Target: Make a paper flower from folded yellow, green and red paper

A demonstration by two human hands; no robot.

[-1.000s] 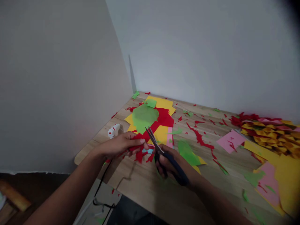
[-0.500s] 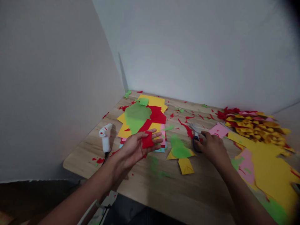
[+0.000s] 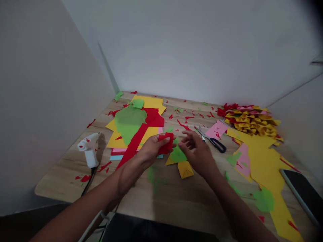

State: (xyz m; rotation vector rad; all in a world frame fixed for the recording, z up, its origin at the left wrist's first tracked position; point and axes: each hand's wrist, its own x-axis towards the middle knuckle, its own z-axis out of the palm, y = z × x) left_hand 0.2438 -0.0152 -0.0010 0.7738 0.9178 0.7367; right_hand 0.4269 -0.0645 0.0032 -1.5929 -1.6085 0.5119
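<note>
My left hand (image 3: 152,148) is closed on a small folded piece of red paper (image 3: 166,143), thumb on top. Just to the right, my right hand (image 3: 195,149) hovers with its fingers loosely bent and apart, nothing visible in them. Scissors (image 3: 213,139) with dark handles lie beyond it on the table, blades slightly parted. Below the hands are a green paper scrap (image 3: 178,155) and a folded yellow paper piece (image 3: 185,170), partly covered by my right hand.
A white glue gun (image 3: 90,153) stands at the left with its cord. Sheets of yellow paper (image 3: 148,101) lie at the back, under green and red cutouts. At the right are a heap of folded paper pieces (image 3: 248,122), a large yellow sheet (image 3: 264,164) and a phone (image 3: 304,193).
My right hand has left the scissors, which now lie on the table, and moved left towards the red paper. My left hand's fingers have closed more around it. The view has shifted right.
</note>
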